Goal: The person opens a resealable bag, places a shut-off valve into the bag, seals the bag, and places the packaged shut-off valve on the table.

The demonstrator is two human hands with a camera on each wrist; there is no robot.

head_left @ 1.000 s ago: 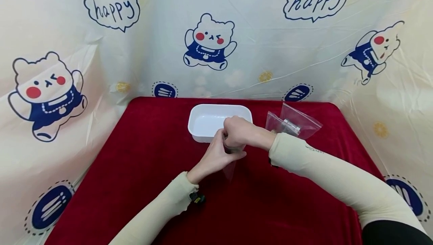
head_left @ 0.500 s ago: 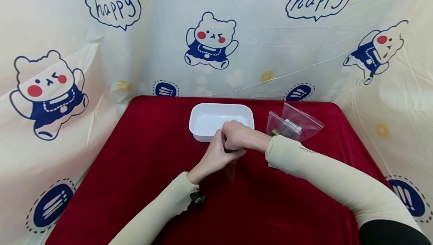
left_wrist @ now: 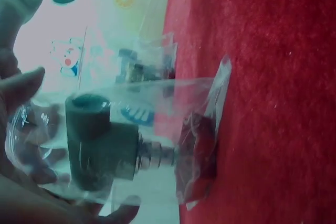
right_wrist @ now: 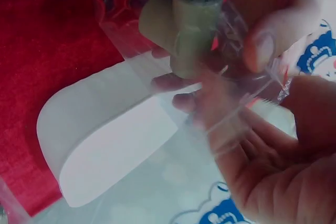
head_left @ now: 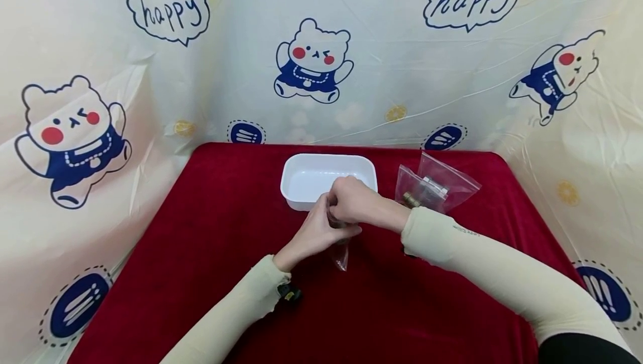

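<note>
Both hands meet in front of the white plastic box (head_left: 297,205), in the middle of the head view. My left hand (head_left: 316,231) holds a clear plastic bag (head_left: 340,258) whose lower corner hangs down. Inside it is a stop valve (left_wrist: 100,150) with a grey-green tee-shaped body, a metal stem and a red handwheel (left_wrist: 197,156). My right hand (head_left: 354,203) has curled fingers gripping the bag's top end, close by the valve body. In the right wrist view the handwheel points away from these fingers, which look blurred. The left hand's thumb is beside the plastic.
To the box's right lie clear zip bags (head_left: 454,180) holding a chrome-coloured fitting (head_left: 434,187) and a brass one (head_left: 411,200). A red velvet cloth (head_left: 216,224) covers the table. A printed curtain (head_left: 377,62) hangs behind and at both sides.
Both hands stay at the box's near edge, shifting slightly left. More of the bag's hanging corner shows below them, and the brass fitting is more exposed beside the right forearm.
</note>
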